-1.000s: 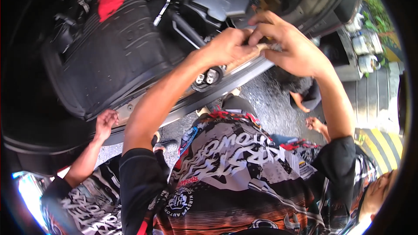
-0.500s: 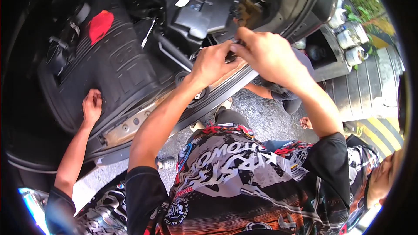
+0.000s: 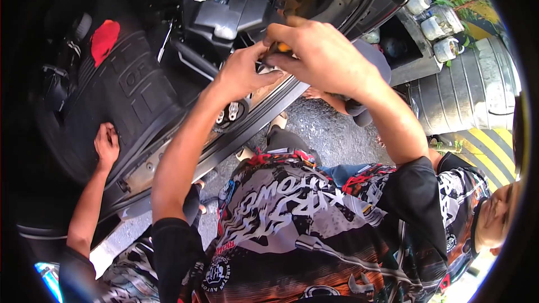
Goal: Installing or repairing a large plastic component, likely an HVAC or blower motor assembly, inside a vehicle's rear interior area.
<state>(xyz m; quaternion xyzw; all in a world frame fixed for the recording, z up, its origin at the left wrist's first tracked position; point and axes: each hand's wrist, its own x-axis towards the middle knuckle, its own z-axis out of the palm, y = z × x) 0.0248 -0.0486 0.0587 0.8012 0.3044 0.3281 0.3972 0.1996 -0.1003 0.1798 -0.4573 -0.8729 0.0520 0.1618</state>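
Observation:
My two hands meet over the front edge of a car's engine bay. Pinched between the thumb and fingers of my right hand (image 3: 328,53) is a small dark part with an orange patch (image 3: 284,47); its kind is not clear. My left hand (image 3: 241,73) is beside it, with its fingers bent toward the part and its thumb stretched out below. What lies in the left fingers is mostly hidden. Beneath them runs the metal front panel (image 3: 264,91), next to the black engine cover (image 3: 137,81).
A red cloth (image 3: 105,42) lies on the engine cover, where a co-worker's hand (image 3: 106,145) rests. Another person in a grey cap (image 3: 373,59) crouches beyond my right hand. A metal drum (image 3: 466,87) and white containers (image 3: 443,25) stand at the right. A third person is at the lower right.
Both hands have shifted left in the view, along with the whole scene. The left thumb has spread away from its fingers, and the orange patch now shows at my right fingers.

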